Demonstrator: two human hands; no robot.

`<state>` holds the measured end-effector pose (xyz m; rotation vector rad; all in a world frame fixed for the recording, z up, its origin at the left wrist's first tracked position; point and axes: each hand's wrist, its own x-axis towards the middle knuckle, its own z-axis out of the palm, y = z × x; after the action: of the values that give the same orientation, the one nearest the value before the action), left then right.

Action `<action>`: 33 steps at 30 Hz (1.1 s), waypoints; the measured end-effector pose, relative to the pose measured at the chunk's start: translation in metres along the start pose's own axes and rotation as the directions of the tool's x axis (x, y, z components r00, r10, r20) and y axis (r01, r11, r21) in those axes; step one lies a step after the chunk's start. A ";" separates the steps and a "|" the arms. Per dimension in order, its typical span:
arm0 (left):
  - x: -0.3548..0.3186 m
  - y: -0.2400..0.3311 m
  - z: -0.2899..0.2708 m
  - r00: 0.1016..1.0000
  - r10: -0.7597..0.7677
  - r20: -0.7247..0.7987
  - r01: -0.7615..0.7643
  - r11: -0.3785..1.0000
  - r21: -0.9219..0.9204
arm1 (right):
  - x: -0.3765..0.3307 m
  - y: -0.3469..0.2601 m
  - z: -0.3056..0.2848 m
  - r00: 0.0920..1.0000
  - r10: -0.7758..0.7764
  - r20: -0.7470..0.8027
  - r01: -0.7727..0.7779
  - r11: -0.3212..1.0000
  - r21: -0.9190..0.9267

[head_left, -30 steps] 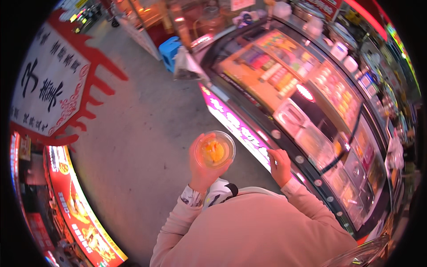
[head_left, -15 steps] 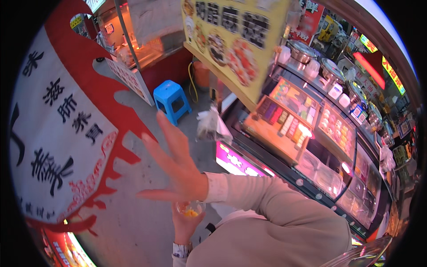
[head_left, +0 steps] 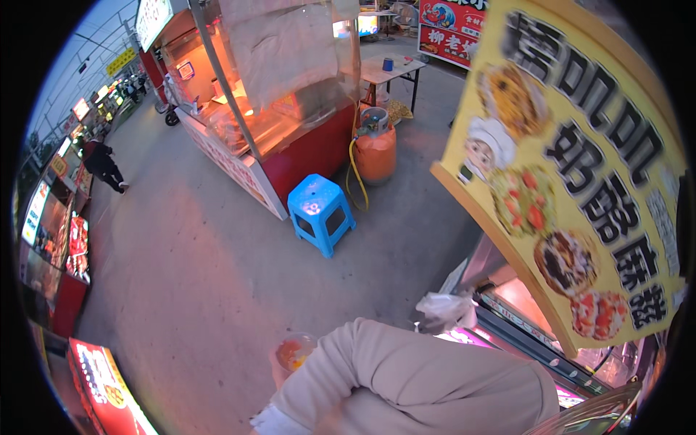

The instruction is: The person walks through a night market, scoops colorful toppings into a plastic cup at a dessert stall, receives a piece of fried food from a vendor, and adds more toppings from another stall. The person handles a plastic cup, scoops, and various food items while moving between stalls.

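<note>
Food in a clear plastic cup (head_left: 293, 353), orange and yellow, sat low in my view, just above the pavement (head_left: 188, 290) and close against my body. My left hand (head_left: 279, 371) held that cup from below, though only a sliver of the hand showed beside the rim, so I could not tell how my fingers lay around it. My beige sleeve (head_left: 406, 377) swept across in front, bent at the elbow, covering most of the cup's right side. My right hand was hidden somewhere beyond that sleeve, and I could not tell whether its fingers were spread or closed.

Just right of the sleeve, a crumpled white plastic bag (head_left: 446, 310) hung at the near corner of a lit food stall (head_left: 536, 326). Above that stall leaned a big yellow signboard (head_left: 573, 167) with pictures of dishes. Farther out on the pavement stood a blue plastic stool (head_left: 321, 212), with an orange gas cylinder (head_left: 375, 148) just beyond it, beside a red food cart (head_left: 290, 109). A small folding table (head_left: 391, 69) stood behind the cylinder. Far off at the left edge, a person in dark clothes (head_left: 104, 165) walked past a row of glowing stalls.
</note>
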<state>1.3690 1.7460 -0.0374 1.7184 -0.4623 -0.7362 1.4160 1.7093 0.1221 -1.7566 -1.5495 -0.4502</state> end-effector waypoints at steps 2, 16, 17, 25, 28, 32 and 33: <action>0.049 0.009 -0.016 1.000 0.005 0.014 -0.005 1.000 -0.011 | -0.022 0.037 -0.027 0.997 -0.009 0.082 0.014 0.998 -0.054; 0.429 0.098 -0.045 0.848 0.194 0.493 -0.191 0.980 -0.056 | -0.292 0.140 -0.286 0.475 0.612 -0.633 -0.845 0.517 -0.135; 0.455 0.114 -0.035 0.822 0.222 0.524 -0.221 0.973 -0.066 | -0.313 0.133 -0.302 0.354 0.616 -0.704 -0.924 0.347 -0.161; 0.614 0.186 0.138 0.570 0.245 0.784 0.011 0.952 -0.305 | -0.500 0.097 -0.404 -0.607 0.134 -0.783 -0.776 0.111 0.620; 0.658 0.211 0.249 0.498 0.300 0.813 0.052 0.926 -0.373 | -0.606 0.098 -0.422 -0.601 0.133 -0.788 -0.775 0.145 0.616; 0.711 0.258 0.371 0.491 0.276 0.826 0.053 0.937 -0.345 | -0.695 0.088 -0.487 -0.523 0.322 -0.789 -0.813 0.088 0.575; 0.725 0.272 0.399 0.484 0.260 0.835 0.043 0.946 -0.320 | -0.712 0.077 -0.507 -0.517 0.350 -0.781 -0.813 0.085 0.576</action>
<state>1.6404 0.9192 -0.0060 0.8758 -1.0919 -1.5090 1.4451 0.8491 -0.0514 -1.6206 1.0205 -0.8705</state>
